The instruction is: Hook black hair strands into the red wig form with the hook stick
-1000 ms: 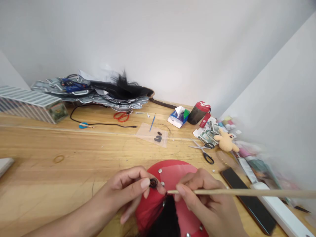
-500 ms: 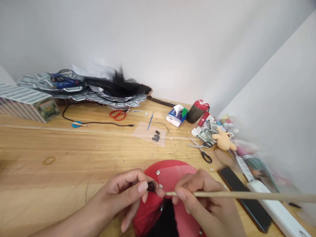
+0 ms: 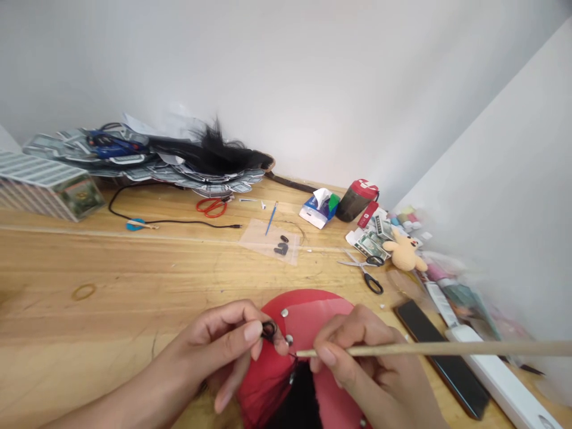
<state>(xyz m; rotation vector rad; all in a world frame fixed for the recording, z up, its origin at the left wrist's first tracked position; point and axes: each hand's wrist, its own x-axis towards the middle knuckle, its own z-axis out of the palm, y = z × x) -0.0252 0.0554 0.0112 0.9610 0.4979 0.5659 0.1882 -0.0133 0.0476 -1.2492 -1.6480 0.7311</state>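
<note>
My left hand [image 3: 226,345] pinches a small loop of black hair [image 3: 269,330] between thumb and fingers. Loose strands run from it down to a black hair piece [image 3: 298,400], which lies on a round red form [image 3: 308,301] dotted with silver pins [image 3: 289,339]. In my right hand [image 3: 364,360] is a thin wooden-handled hook tool [image 3: 429,349], held nearly level like a pen. A fine dark tip sticks out of its left end, close to my left fingertips and just above the hair. How the tip meets the strands is too small to tell.
Black-handled scissors [image 3: 364,271] lie spread beyond the red form. A phone [image 3: 440,357] and a white power strip [image 3: 504,387] are at the right. Farther back are a plastic bag [image 3: 257,235] with small black pieces, a tissue pack [image 3: 319,210] and red scissors [image 3: 211,207].
My left hand has shifted slightly left with the hair loop, opening a small gap to the tool's handle end. The tool has drawn slightly left, still in my right hand.
</note>
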